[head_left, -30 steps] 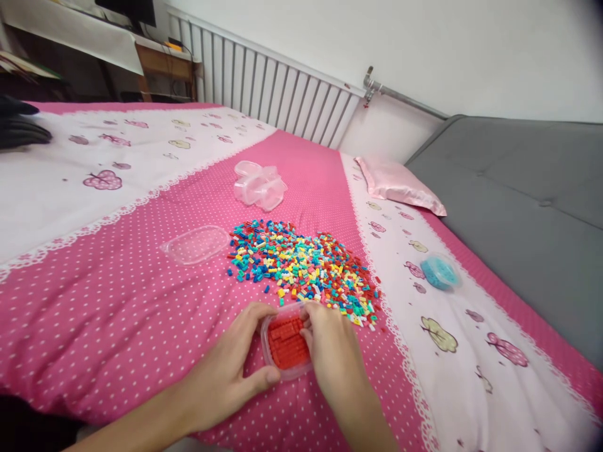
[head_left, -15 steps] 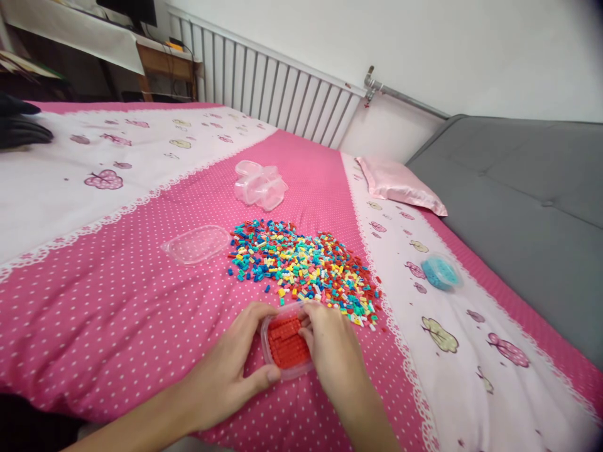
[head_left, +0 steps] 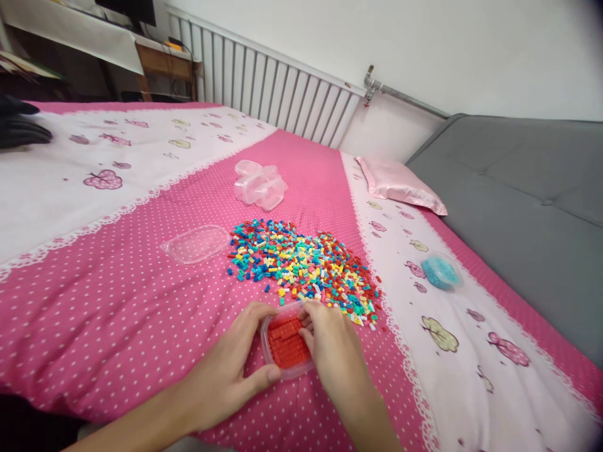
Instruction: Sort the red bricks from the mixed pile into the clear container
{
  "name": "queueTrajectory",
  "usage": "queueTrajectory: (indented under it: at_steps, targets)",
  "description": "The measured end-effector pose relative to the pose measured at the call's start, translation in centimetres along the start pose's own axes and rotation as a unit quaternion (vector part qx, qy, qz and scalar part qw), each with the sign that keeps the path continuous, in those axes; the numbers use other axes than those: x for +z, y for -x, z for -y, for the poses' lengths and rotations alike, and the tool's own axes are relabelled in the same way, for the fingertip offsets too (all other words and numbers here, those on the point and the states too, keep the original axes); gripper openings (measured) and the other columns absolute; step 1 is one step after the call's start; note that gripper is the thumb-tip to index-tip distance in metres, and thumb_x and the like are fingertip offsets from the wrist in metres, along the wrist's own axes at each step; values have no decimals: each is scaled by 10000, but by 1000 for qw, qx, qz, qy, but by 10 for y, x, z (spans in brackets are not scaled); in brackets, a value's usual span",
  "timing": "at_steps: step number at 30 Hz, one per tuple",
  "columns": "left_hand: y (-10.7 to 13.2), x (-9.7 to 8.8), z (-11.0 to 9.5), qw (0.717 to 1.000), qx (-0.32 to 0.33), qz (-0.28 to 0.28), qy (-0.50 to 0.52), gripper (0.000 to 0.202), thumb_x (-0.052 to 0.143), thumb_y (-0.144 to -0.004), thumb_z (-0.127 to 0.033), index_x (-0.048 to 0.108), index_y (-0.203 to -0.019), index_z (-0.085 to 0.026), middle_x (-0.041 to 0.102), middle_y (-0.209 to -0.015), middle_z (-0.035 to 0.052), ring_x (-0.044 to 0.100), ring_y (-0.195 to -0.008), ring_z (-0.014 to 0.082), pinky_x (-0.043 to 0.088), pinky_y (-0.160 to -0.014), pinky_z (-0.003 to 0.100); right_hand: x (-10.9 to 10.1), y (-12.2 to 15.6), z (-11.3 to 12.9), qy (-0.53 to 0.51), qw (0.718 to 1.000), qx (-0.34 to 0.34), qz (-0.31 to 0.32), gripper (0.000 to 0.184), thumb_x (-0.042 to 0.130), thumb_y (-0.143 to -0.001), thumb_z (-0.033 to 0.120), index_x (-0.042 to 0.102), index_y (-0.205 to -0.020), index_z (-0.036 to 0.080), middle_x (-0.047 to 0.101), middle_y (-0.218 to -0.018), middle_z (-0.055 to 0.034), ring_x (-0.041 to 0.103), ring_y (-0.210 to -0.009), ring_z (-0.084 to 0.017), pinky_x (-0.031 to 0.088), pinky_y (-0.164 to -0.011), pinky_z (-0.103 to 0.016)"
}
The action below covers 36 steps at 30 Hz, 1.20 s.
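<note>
A small clear plastic container (head_left: 265, 345) sits on the bed close to me, with red toy bricks (head_left: 288, 344) packed in rows inside it. My left hand (head_left: 238, 361) grips its left side, thumb at the near edge and fingers at the far edge. Over the container's right part, my right hand (head_left: 325, 333) has its fingers curled and pinched against the bricks; whatever is between the fingertips is hidden. Just beyond both hands spreads a pile of small mixed-colour toy bricks (head_left: 301, 263).
Left of the pile lies a clear lid (head_left: 198, 244). Several clear containers (head_left: 260, 186) are grouped behind it. A tub of blue bricks (head_left: 441, 272) stands at the right, and a pink pillow (head_left: 400, 186) rests by the grey headboard (head_left: 513, 176). Black gloves (head_left: 21, 122) appear far left.
</note>
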State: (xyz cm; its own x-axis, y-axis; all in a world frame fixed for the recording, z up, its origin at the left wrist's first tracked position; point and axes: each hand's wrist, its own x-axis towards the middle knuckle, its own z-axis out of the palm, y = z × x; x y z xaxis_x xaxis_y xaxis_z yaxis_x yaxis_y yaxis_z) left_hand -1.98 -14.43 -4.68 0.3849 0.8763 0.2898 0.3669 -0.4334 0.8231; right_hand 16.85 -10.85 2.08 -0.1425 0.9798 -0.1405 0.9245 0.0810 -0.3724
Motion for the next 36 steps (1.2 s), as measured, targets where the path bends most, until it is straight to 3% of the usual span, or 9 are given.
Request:
queueTrajectory:
  at_steps: [20,36]
  targets:
    - [-2,1,-2,1000,-4,-4,5,500,556,-985,-508,375,-1399,-292,567,-1369,94,586,-1220,301,497,-1033,427,4,-2,-4,-13,1000,-18,1,268,651,-837,31,743,-974,243,775,-971,-23,719,-914,-208,447,-794,-262]
    - [-2,0,-2,1000,-7,3,13,500,520,-1000,-531,370,-1413,-294,566,-1373,85,585,-1226,293,486,-1037,409,7,-3,-10,15,1000,-26,-9,248,655,-820,54,748,-957,238,783,-968,-53,727,-877,-211,485,-759,-246]
